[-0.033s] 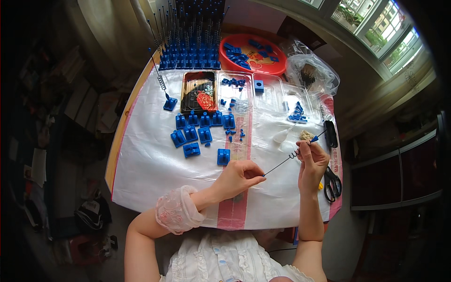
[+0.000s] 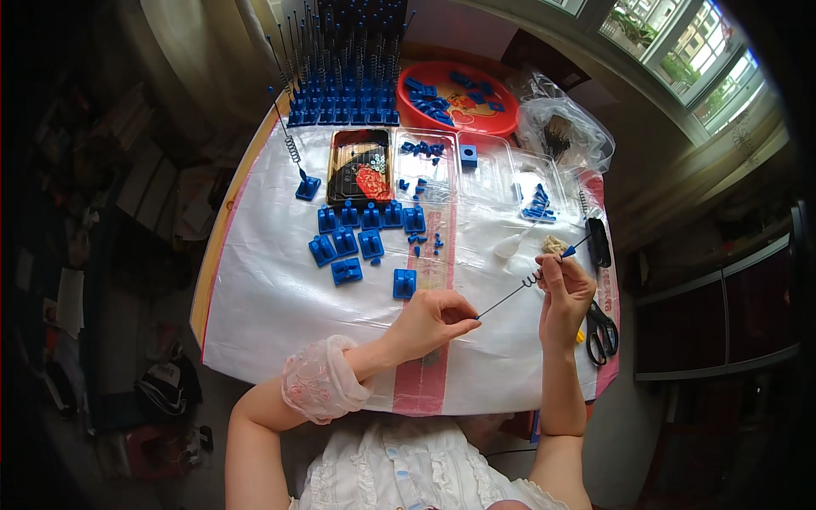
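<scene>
thin metal, the rod (image 2: 508, 298) is held above the white table cover (image 2: 255, 314), slanting up from left to right. the left hand (image 2: 429, 323) pinches its lower end with closed fingertips, and the right hand (image 2: 563, 293) grips the upper end, where a small spring (image 2: 533, 278) and a blue tip (image 2: 578, 247) sit. just right of the rod lie black scissors (image 2: 602, 331). beyond the rod, loose blue blocks (image 2: 357, 246) are scattered, with clear trays (image 2: 476, 170) and a red bowl (image 2: 456, 98) further off.
</scene>
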### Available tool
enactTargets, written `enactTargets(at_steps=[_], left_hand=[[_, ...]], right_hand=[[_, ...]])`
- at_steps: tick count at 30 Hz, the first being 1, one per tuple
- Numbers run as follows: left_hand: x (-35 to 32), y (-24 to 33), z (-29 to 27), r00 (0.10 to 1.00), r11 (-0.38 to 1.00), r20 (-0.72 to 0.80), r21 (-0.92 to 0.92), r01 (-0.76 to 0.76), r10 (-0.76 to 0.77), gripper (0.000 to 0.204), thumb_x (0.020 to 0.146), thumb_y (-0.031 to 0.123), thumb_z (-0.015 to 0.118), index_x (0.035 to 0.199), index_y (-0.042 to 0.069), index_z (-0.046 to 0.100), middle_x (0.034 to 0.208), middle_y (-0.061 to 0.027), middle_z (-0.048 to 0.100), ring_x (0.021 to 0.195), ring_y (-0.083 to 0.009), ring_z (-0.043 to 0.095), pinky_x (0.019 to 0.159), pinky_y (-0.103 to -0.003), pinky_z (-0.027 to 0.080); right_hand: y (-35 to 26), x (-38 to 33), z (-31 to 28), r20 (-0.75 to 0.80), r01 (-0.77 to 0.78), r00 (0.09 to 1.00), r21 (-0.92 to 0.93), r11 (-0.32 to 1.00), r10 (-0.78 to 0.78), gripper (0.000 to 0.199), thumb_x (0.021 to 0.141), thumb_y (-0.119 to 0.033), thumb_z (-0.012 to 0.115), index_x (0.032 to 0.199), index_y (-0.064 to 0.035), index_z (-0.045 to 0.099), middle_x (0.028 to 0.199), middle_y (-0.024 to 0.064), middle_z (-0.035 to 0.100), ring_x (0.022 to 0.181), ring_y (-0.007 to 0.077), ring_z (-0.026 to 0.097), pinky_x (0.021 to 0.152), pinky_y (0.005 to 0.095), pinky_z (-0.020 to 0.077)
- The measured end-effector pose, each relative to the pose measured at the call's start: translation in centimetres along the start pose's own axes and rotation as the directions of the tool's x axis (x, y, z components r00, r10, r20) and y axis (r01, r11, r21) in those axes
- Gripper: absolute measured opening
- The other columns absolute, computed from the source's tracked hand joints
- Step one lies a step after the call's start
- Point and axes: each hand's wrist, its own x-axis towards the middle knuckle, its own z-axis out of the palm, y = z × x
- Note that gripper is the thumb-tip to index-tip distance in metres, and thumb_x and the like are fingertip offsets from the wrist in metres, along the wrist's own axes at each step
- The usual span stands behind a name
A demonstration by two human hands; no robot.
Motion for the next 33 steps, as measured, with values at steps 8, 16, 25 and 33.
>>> enactTargets(at_steps=[8,16,25,33], left_hand=[[0.1,-0.5,0.0,0.998,0.998,0.039,-0.052,0.043,-0.041,0.011,0.089,0.009,0.079,0.095,0.0,0.077,0.084,-0.003,0.074,0.075,-0.005,0.065,0.066,-0.021,0.053],[0.0,-0.3,0.3,0.998,0.997,0.052,-0.06,0.046,-0.043,0.011,0.088,0.008,0.079,0.094,-0.001,0.077,0.084,-0.0029,0.073,0.076,-0.0049,0.065,0.067,-0.02,0.053],[-0.2,-1.2,0.9,0.99,0.988,0.137,-0.149,0.052,-0.031,0.015,0.088,0.01,0.078,0.097,-0.002,0.077,0.084,-0.0059,0.075,0.076,-0.0082,0.067,0.07,-0.023,0.054],[-0.3,0.6,-0.2,0.986,0.999,0.164,0.047,0.021,-0.028,0.022,0.089,0.015,0.079,0.098,-0.005,0.076,0.086,-0.01,0.076,0.076,-0.0115,0.069,0.071,-0.025,0.055]], right_hand=[[-0.2,0.1,-0.1,-0.027,0.022,0.999,-0.022,1.0,-0.023,0.011,0.094,-0.011,0.074,0.093,0.0005,0.075,0.081,0.0017,0.072,0.07,0.004,0.06,0.065,0.0198,0.0455],[-0.6,0.3,-0.2,-0.007,0.007,1.0,-0.054,0.999,-0.007,0.011,0.093,-0.01,0.074,0.091,0.0009,0.075,0.079,0.0011,0.071,0.071,0.0043,0.061,0.065,0.0195,0.0453],[-1.6,0.1,0.2,0.043,0.01,0.999,-0.067,0.998,-0.007,0.009,0.092,-0.007,0.074,0.092,0.0018,0.075,0.078,0.0005,0.069,0.071,0.0046,0.06,0.066,0.0198,0.045],[-3.4,0.7,-0.2,0.143,0.005,0.99,-0.131,0.991,0.014,0.007,0.092,-0.004,0.073,0.089,0.0019,0.074,0.079,0.0004,0.069,0.072,0.0057,0.061,0.065,0.0211,0.0453]])
